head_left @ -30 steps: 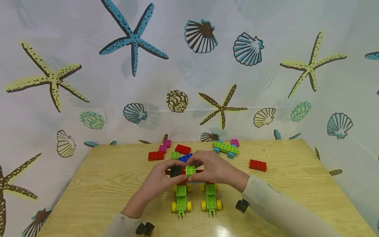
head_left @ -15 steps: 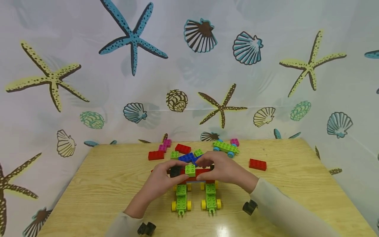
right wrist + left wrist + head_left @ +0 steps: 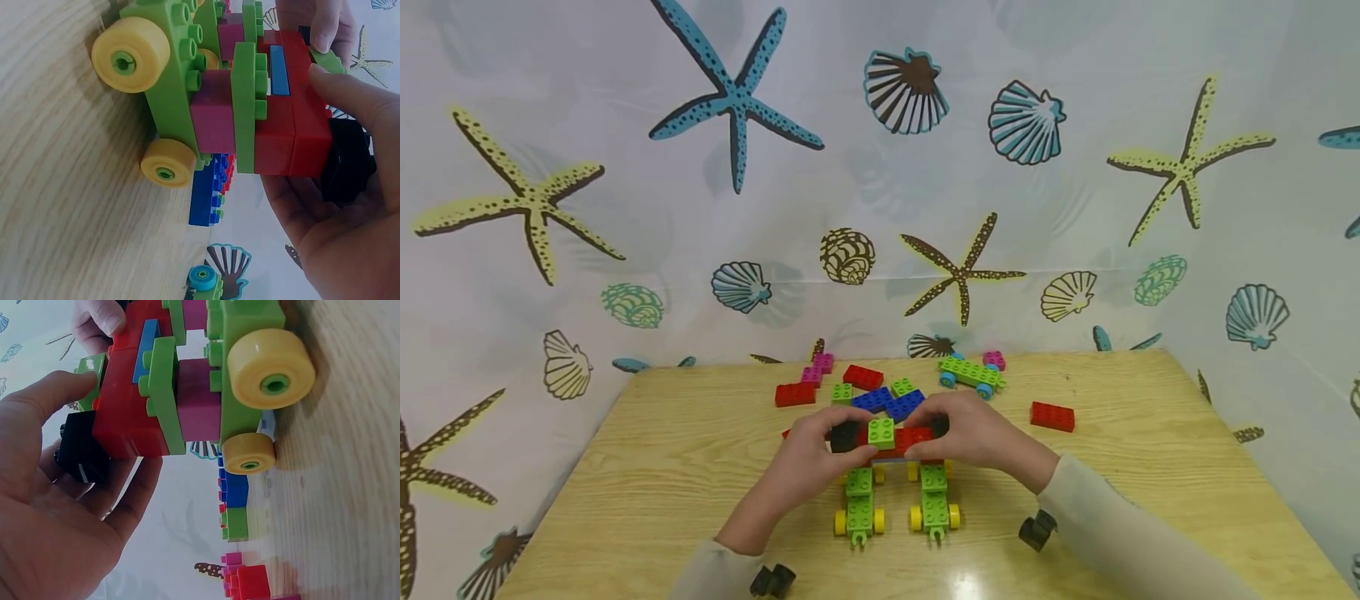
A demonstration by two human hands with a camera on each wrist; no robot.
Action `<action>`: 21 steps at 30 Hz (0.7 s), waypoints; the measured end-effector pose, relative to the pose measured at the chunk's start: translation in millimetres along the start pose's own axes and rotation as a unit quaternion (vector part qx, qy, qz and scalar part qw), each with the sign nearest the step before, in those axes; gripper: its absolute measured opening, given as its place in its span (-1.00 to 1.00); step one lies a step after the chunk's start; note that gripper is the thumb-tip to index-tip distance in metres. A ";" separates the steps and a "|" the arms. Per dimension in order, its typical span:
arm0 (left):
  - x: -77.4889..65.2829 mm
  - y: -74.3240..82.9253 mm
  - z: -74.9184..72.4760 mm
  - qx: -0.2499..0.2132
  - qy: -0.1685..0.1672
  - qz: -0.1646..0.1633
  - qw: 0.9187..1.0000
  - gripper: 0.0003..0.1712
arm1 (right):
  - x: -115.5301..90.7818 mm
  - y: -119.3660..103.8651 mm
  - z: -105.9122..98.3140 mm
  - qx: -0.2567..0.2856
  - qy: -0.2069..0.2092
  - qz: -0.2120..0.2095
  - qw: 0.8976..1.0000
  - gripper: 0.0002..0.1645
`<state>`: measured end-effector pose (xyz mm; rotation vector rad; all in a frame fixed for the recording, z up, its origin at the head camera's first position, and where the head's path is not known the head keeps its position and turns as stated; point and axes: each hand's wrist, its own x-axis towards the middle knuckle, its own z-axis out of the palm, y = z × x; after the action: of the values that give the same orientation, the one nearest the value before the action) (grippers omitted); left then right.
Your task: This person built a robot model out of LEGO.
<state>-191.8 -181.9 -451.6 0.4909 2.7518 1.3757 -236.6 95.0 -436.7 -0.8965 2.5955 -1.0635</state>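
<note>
A toy-brick build stands on two green wheeled bases (image 3: 860, 515) with yellow wheels (image 3: 272, 369), with purple bricks (image 3: 212, 111) above them and red bricks (image 3: 907, 442) across the top. My left hand (image 3: 812, 447) grips the build's left end, beside a black brick (image 3: 83, 447); its thumb touches the small green brick (image 3: 881, 433) on top. My right hand (image 3: 964, 430) holds the right end, fingers behind and thumb in front, close to another black brick (image 3: 347, 159). Between the red layers a blue strip (image 3: 279, 70) shows in both wrist views.
Behind the build lie blue bricks (image 3: 906, 406), loose green bricks (image 3: 842, 393), red bricks (image 3: 795, 394) and pink bricks (image 3: 823, 362). A green car base (image 3: 970, 373) with blue wheels stands at the back right. Farther right is a red brick (image 3: 1052, 416). A patterned curtain (image 3: 850, 183) hangs behind the table.
My right hand has let go of the small green brick and shifted right to the build's right end, uncovering red bricks and blue bricks behind. The left hand has stayed nearly in place.
</note>
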 end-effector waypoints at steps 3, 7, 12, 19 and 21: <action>-0.2 0.9 1.1 0.014 0.004 0.015 1.000 -0.59 | -0.3 0.6 0.6 0.007 -0.001 -0.003 1.000 -0.57; -0.5 1.9 2.2 0.031 0.008 0.028 0.999 -0.60 | -1.6 0.1 0.6 0.014 -0.003 -0.004 1.000 -0.58; -0.1 5.1 2.6 0.038 0.008 0.028 0.999 -0.61 | -2.5 -1.1 -0.2 0.013 -0.006 -0.005 1.000 -0.58; 1.1 9.5 0.8 0.064 0.004 0.020 0.998 -0.61 | -1.7 0.4 0.6 0.012 -0.006 -0.008 1.000 -0.58; 1.1 11.2 -0.6 0.072 0.002 0.022 0.997 -0.60 | -1.2 0.6 0.4 0.012 -0.006 -0.010 1.000 -0.58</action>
<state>-190.0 -175.8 -442.3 0.5582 2.8741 1.1923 -235.8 95.8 -437.5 -0.9235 2.5629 -1.0895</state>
